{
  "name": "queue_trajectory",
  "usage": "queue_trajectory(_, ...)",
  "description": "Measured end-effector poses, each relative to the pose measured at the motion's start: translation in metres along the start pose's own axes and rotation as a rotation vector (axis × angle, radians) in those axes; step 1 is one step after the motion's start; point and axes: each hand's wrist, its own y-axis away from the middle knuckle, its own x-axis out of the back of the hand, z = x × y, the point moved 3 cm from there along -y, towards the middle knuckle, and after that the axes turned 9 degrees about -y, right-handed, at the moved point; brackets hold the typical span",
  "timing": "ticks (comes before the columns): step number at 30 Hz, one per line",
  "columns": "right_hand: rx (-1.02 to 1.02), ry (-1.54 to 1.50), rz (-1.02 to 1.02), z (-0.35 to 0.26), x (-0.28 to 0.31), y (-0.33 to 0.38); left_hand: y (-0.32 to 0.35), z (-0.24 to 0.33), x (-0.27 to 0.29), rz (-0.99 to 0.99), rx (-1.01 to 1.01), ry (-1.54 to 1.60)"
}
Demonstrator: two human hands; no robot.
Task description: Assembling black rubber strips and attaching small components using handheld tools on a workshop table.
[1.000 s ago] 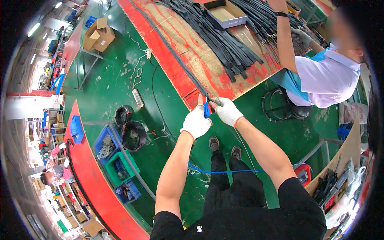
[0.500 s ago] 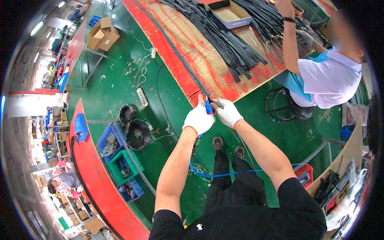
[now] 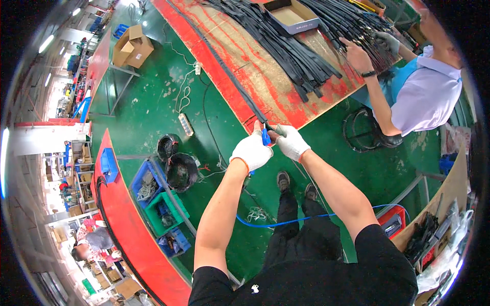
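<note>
In a white glove with an orange cuff, my left hand (image 3: 251, 151) is closed round a blue-tipped tool (image 3: 266, 137) that looks like an air blow gun. My right hand (image 3: 292, 144), gloved alike, pinches the near end of a long black sleeve (image 3: 240, 90) right beside the tool's tip. That sleeve lies along the left edge of the red and tan table (image 3: 278, 109), and both hands meet just off the table's near corner. A thin grey cable (image 3: 312, 182) trails down from my right hand. The exact contact between tool and sleeve is hidden by fingers.
Black sleeves (image 3: 278, 51) and an open shallow box (image 3: 292, 16) lie on the table. At the right sits a co-worker (image 3: 426, 94), one hand over black cables. A blue hose (image 3: 286, 223) crosses by my legs. Bins (image 3: 166, 214) and cable coils (image 3: 181, 172) stand left.
The co-worker's raised hand has come down to the cables on the table. My hands keep their hold at the table corner, and the view has shifted slightly.
</note>
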Motion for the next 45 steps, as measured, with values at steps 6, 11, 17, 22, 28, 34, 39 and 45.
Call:
queue_trajectory(6, -0.044, -0.443, -0.066, -0.007, -0.011, 0.003, -0.012, -0.013, -0.009, -0.015, -0.031, 0.048)
queue_trajectory(11, -0.238, -0.377, -0.083, -0.031, -0.005, 0.011, -0.017, -0.022, -0.013, -0.044, -0.060, 0.135)
queue_trajectory(17, -0.177, -0.473, -0.116, -0.024, -0.008, 0.009, -0.017, -0.026, -0.010, -0.057, -0.065, 0.144)
queue_trajectory(22, -0.112, -0.408, -0.130, -0.003, -0.011, 0.001, -0.013, -0.029, -0.011, -0.041, -0.083, 0.199)
queue_trajectory(28, -0.081, -0.294, -0.153, -0.008, -0.014, 0.001, -0.006, -0.021, 0.000, -0.058, -0.005, -0.024)
queue_trajectory(34, -0.098, -0.278, -0.149, -0.021, -0.018, 0.006, 0.004, -0.002, -0.002, 0.071, 0.143, -0.163)
queue_trajectory(39, 0.015, -0.289, -0.118, -0.007, -0.016, -0.001, 0.009, 0.013, -0.009, 0.232, 0.178, -0.161)
queue_trajectory(45, -0.010, -0.274, -0.118, 0.002, -0.010, -0.005, 0.005, 0.009, -0.012, 0.048, 0.039, 0.002)
